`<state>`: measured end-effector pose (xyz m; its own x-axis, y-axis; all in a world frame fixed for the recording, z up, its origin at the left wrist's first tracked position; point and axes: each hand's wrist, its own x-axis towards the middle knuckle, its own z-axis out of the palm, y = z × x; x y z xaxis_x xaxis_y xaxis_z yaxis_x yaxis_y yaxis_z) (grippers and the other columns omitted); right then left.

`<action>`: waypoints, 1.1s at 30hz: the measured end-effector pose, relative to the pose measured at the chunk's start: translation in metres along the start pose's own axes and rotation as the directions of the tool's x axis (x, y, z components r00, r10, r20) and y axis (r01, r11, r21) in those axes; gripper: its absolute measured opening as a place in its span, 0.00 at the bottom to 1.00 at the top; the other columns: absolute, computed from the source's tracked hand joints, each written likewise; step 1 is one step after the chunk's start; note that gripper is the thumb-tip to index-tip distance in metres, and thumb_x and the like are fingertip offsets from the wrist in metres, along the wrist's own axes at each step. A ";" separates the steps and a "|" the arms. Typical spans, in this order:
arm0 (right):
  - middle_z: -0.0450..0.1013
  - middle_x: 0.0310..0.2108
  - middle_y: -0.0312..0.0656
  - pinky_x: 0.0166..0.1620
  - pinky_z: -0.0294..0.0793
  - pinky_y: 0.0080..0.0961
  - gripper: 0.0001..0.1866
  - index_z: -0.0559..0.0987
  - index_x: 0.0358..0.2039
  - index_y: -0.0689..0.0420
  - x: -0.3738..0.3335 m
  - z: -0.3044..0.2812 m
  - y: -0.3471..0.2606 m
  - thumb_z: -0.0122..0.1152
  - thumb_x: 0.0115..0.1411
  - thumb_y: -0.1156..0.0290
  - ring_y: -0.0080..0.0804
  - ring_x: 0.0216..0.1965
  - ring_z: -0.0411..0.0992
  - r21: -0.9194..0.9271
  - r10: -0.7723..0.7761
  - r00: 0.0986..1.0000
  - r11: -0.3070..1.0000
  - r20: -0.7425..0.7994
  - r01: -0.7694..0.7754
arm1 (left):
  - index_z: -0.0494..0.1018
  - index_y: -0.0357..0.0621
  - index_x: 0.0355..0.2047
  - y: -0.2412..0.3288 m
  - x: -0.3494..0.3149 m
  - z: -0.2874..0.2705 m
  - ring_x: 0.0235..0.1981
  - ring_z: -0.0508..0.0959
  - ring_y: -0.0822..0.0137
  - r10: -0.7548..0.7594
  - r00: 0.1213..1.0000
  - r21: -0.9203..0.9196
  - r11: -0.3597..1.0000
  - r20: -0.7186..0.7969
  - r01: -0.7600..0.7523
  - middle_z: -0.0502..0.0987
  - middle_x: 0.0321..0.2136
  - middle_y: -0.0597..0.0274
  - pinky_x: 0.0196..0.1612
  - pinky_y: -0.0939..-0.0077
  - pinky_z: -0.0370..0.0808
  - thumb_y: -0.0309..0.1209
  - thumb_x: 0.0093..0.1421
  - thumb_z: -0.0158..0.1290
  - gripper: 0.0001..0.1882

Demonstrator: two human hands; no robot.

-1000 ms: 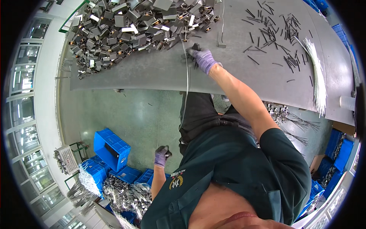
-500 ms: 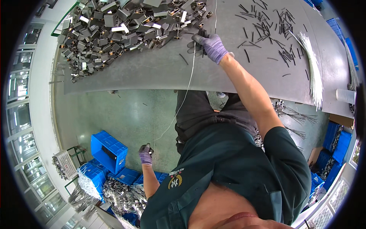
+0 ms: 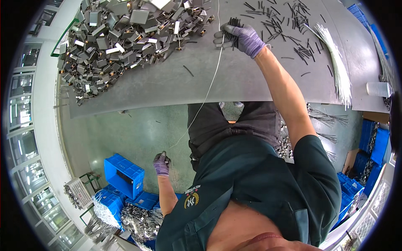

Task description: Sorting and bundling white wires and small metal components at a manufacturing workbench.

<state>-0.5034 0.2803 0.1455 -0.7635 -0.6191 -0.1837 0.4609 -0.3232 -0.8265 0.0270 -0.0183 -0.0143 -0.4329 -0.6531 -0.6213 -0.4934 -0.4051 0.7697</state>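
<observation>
My right hand [image 3: 243, 38], in a grey and purple glove, is closed over the table around a bunch of short black tubes [image 3: 233, 28]. A thin white wire [image 3: 213, 77] passes by its fingertips and hangs down in a slack curve past the table's front edge. At the lower end of this wire is my left hand [image 3: 161, 164], low over the floor at my left side. Its gloved fingers are closed at the wire's end; a small dark or metallic piece may be between them, too small to make out.
A heap of grey box-shaped metal parts [image 3: 138, 16] covers the table's far left. Loose black tubes [image 3: 274, 25] lie right of my hand, beside a bundle of white wires [image 3: 335, 62]. A white cup-like container [image 3: 379, 89] lies farther right. Blue crates [image 3: 124, 175] stand at lower left.
My right hand has moved to the right over the table, away from the metal heap, still holding the black tubes. My left hand has risen slightly. The whole view has shifted a little.
</observation>
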 end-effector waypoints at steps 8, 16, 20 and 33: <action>0.72 0.37 0.60 0.40 0.79 0.48 0.16 0.68 0.41 0.72 -0.007 -0.006 -0.007 0.54 0.59 0.72 0.54 0.36 0.75 -0.008 -0.045 0.999 0.999 -0.005 0.045 | 0.65 0.45 0.19 0.010 0.001 0.007 0.09 0.66 0.70 0.057 0.998 -0.112 0.992 0.033 -0.053 0.66 0.11 0.65 0.10 0.81 0.56 0.35 0.53 0.59 0.14; 0.74 0.37 0.57 0.35 0.80 0.32 0.15 0.69 0.41 0.69 -0.018 -0.012 -0.030 0.54 0.59 0.70 0.46 0.36 0.77 -0.153 0.011 0.996 0.988 -0.090 -0.025 | 0.65 0.45 0.20 0.015 0.005 0.026 0.09 0.66 0.71 0.094 0.995 -0.138 0.987 0.041 -0.087 0.65 0.11 0.66 0.10 0.81 0.56 0.34 0.53 0.59 0.14; 0.74 0.39 0.53 0.32 0.79 0.25 0.14 0.71 0.41 0.64 -0.022 -0.021 -0.029 0.53 0.60 0.67 0.42 0.38 0.77 -0.225 0.130 0.986 0.963 -0.100 -0.150 | 0.65 0.45 0.20 0.022 0.008 0.042 0.09 0.65 0.71 0.095 0.994 -0.217 0.973 0.049 -0.083 0.65 0.11 0.65 0.11 0.80 0.56 0.34 0.54 0.58 0.14; 0.72 0.40 0.59 0.44 0.78 0.38 0.17 0.69 0.42 0.72 -0.033 -0.085 0.006 0.55 0.59 0.71 0.53 0.42 0.74 0.016 -0.025 0.957 0.999 -0.288 0.031 | 0.68 0.39 0.28 0.097 -0.005 0.170 0.20 0.67 0.76 0.630 0.663 0.106 0.752 -0.405 -0.650 0.70 0.19 0.65 0.25 0.78 0.65 0.37 0.59 0.53 0.13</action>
<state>-0.5140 0.3599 0.1011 -0.8727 -0.3783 -0.3087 0.4443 -0.3534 -0.8232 -0.1470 0.0546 0.0389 -0.2926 -0.9470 0.1327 -0.1694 0.1879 0.9675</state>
